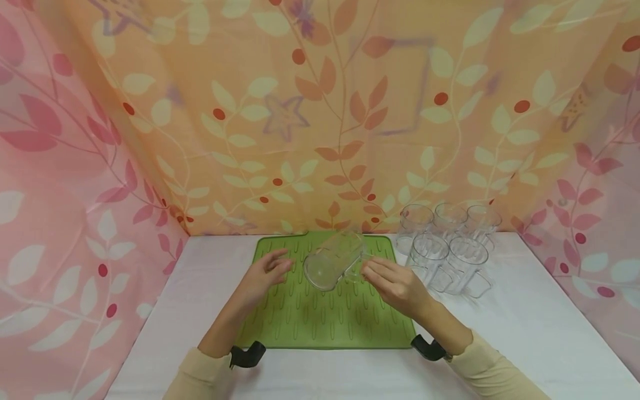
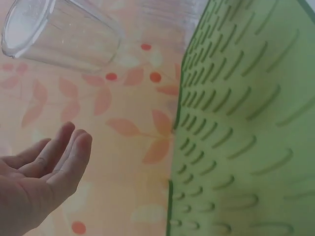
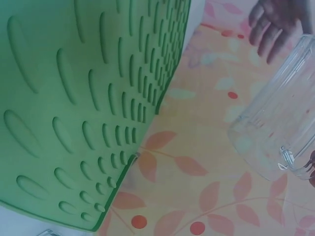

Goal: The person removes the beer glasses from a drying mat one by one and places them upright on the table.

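My right hand (image 1: 400, 286) grips a clear glass mug (image 1: 334, 262) by its handle. The mug lies tilted in the air above a green drying mat (image 1: 330, 325) with raised oblong ridges. To the left of the mug is my left hand (image 1: 265, 272), its fingers loosely bent and holding nothing. A gap separates that hand (image 2: 44, 182) from the mug (image 2: 69, 39) in the left wrist view. Only a bit of the right fingers (image 3: 312, 169) shows at the right wrist view's edge, by the mug's handle.
Several more clear glass mugs (image 1: 469, 261) stand close together on the white-covered table (image 1: 530, 311), right of the mat. Patterned cloth (image 1: 340, 111) rises behind the table and along both sides. A black fitting (image 1: 247, 355) sits at each wrist.
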Action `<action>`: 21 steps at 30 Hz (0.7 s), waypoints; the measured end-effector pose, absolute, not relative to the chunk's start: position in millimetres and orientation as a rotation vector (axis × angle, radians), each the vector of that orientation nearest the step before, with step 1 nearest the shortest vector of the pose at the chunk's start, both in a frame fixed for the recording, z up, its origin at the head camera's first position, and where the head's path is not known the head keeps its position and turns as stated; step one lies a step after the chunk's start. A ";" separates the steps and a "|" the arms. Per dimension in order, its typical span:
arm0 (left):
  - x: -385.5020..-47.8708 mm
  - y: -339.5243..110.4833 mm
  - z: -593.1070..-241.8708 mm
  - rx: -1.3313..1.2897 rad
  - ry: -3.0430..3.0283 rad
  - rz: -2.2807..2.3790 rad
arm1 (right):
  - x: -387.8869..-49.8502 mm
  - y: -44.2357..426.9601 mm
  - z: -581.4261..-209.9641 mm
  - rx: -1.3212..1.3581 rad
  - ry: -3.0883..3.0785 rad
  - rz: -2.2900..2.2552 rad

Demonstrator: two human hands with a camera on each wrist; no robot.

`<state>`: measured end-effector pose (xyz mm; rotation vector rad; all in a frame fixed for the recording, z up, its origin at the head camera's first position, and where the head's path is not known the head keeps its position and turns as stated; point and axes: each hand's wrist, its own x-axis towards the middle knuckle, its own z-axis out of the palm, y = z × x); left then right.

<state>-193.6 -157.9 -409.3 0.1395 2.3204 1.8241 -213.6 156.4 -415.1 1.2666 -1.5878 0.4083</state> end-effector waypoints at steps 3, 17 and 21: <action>-198.3 -154.5 -406.1 0.194 2.247 1.875 | -214.1 156.4 -415.9 1.272 -1.570 0.388; -213.6 -138.2 -394.3 0.255 2.061 1.871 | -215.8 154.6 -417.9 1.307 -1.461 0.297; -216.9 -134.0 -394.4 0.316 1.953 1.887 | -214.7 153.8 -418.7 1.319 -1.425 0.266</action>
